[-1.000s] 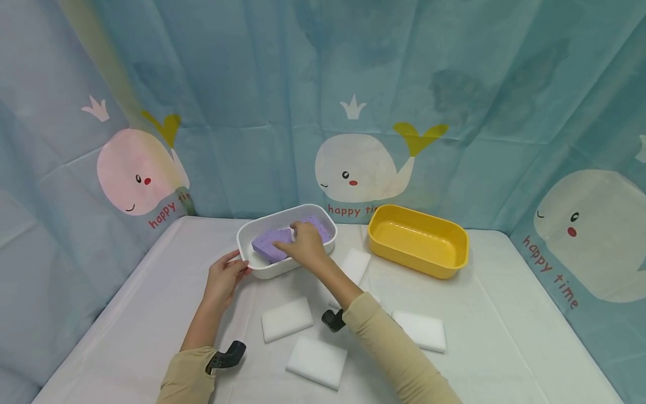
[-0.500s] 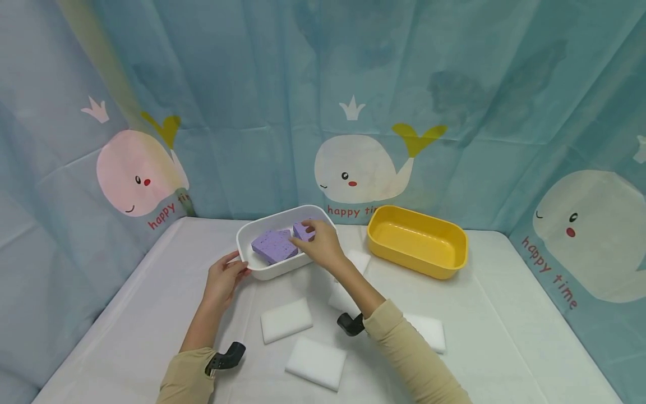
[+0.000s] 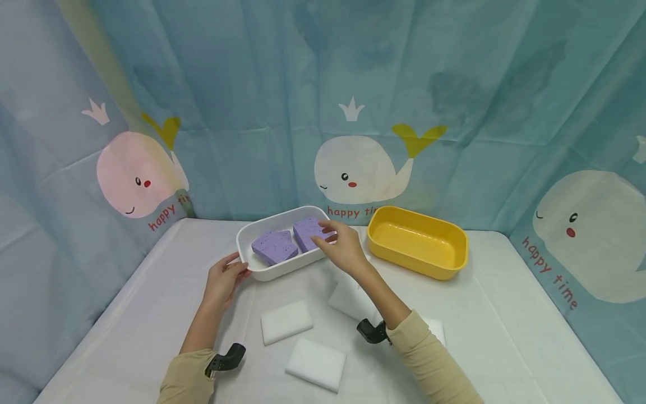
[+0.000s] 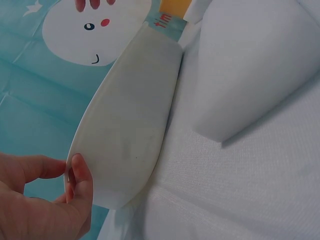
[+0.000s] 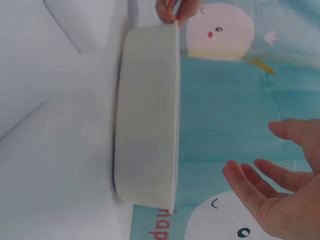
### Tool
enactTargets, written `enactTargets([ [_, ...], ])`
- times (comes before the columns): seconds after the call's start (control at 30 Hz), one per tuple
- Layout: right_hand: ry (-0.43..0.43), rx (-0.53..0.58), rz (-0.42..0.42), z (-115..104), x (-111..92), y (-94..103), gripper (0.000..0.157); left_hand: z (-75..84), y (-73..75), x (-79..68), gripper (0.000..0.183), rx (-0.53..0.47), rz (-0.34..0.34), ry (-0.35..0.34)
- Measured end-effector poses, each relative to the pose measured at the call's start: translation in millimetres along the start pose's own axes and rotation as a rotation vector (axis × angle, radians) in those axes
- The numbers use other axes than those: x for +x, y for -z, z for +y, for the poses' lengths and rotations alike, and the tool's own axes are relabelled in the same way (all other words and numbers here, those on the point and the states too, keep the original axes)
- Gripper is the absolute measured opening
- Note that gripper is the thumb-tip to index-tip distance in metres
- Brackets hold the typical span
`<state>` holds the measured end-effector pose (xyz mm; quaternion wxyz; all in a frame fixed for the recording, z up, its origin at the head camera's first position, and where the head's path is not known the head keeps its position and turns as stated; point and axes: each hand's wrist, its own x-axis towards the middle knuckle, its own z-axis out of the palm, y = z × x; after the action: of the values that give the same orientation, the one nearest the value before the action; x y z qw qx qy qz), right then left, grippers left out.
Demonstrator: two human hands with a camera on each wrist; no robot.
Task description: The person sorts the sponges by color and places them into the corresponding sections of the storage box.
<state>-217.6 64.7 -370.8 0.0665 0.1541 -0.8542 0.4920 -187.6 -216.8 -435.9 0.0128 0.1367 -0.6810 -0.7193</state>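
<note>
At the back of the table stands a white oblong tub [image 3: 282, 271] with two purple speckled sponges inside, a left sponge [image 3: 272, 247] and a right sponge [image 3: 307, 233]. My left hand [image 3: 224, 279] pinches the tub's near left rim between thumb and fingers, as the left wrist view also shows with the hand [image 4: 55, 195] at the rim. Over the tub's right end hovers my right hand [image 3: 343, 247], its fingers relaxed and apart with nothing between them. In the right wrist view this hand [image 5: 280, 185] is spread beside and above the rim.
A yellow oblong tub [image 3: 419, 241] stands to the right of the white one. Several white sponge pads lie on the white table, among them a left pad [image 3: 286, 321], a front pad [image 3: 317, 363] and a pad [image 3: 353, 300] partly under my right forearm.
My right hand has moved right, from over the purple sponges to the tub's right end, uncovering both sponges. The left hand stays on the rim.
</note>
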Motion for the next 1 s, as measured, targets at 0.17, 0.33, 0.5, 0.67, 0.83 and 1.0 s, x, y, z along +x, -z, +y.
enactTargets([
  [0.17, 0.028, -0.013, 0.022, 4.8, -8.1, 10.1, 0.041, -0.3, 0.0, -0.6, 0.059, 0.009, 0.000, 0.003],
  [0.33, 0.022, 0.000, 0.033, 7.9, -14.6, 20.7, 0.039, 1.1, -2.1, -3.0, 0.058, 0.025, 0.013, 0.001],
  [0.5, -0.007, 0.002, 0.054, 9.9, -21.4, 32.1, 0.040, 2.6, -5.1, -4.6, 0.057, 0.023, 0.031, -0.004],
  [0.67, -0.014, 0.005, 0.081, 15.1, -28.1, 41.7, 0.039, 3.4, -6.4, -5.3, 0.057, 0.028, 0.055, -0.011],
  [0.83, -0.032, 0.005, 0.099, 22.6, -33.6, 50.2, 0.038, 4.1, -7.1, -6.8, 0.056, 0.048, 0.074, -0.012],
  [1.0, -0.051, 0.001, 0.109, 27.2, -38.8, 59.7, 0.039, 5.1, -8.2, -6.8, 0.056, 0.105, 0.113, -0.024],
])
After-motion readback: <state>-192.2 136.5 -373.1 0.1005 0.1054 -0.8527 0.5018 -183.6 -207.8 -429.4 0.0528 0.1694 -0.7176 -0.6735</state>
